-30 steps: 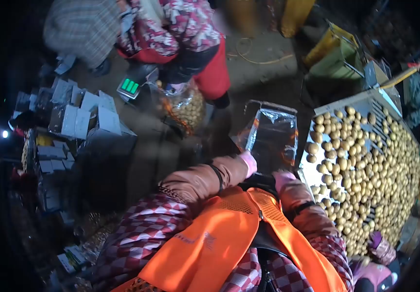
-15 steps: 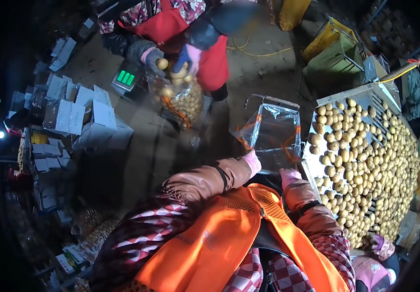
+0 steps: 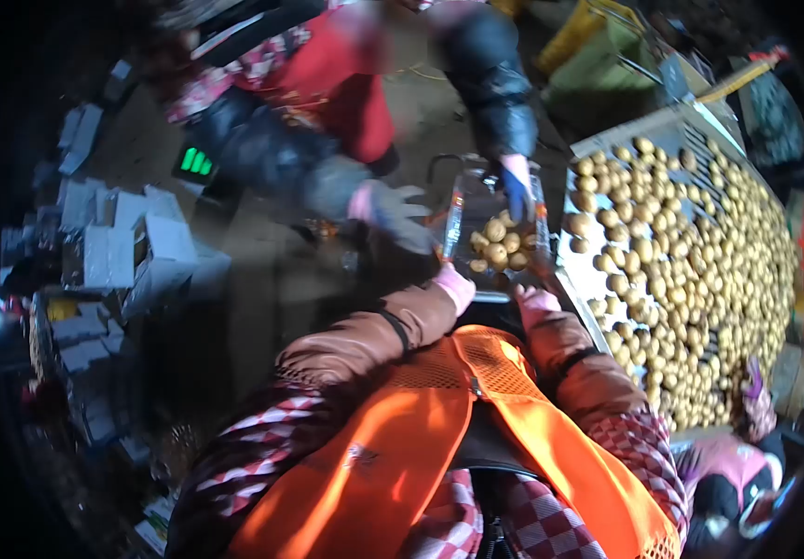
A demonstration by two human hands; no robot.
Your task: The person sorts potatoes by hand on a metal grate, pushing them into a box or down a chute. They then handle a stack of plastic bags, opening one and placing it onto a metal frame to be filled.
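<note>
Potatoes (image 3: 498,247), small, round and pale yellow with matt skins, lie in a loose cluster inside a clear plastic bag (image 3: 476,200), seen from the head camera. The bag is thin, glossy and creased, with orange print along its edges. It is held open just left of the table (image 3: 644,127), beyond the person's chest. The left hand (image 3: 456,285), in a pink glove, is closed on the bag's near rim. The right hand (image 3: 534,300), gloved alike, pinches the same rim at the corner beside the table. Both sleeves (image 3: 365,337) are brown padded cloth with a dull sheen, worn with an orange mesh vest (image 3: 402,447) over red-and-white checked fabric.

A co-worker in a red apron (image 3: 346,84) leans in from across. That person's blue glove (image 3: 515,191) is at the bag's far rim, above the potatoes. Their grey glove (image 3: 393,212), fingers spread, is just left of the bag; whether it touches cannot be told. On the table a heap (image 3: 700,252) of like potatoes, closely packed, covers the grey metal top. Further left, blurred, stand white cartons (image 3: 132,247) and a scale (image 3: 195,160) with lit green digits.
</note>
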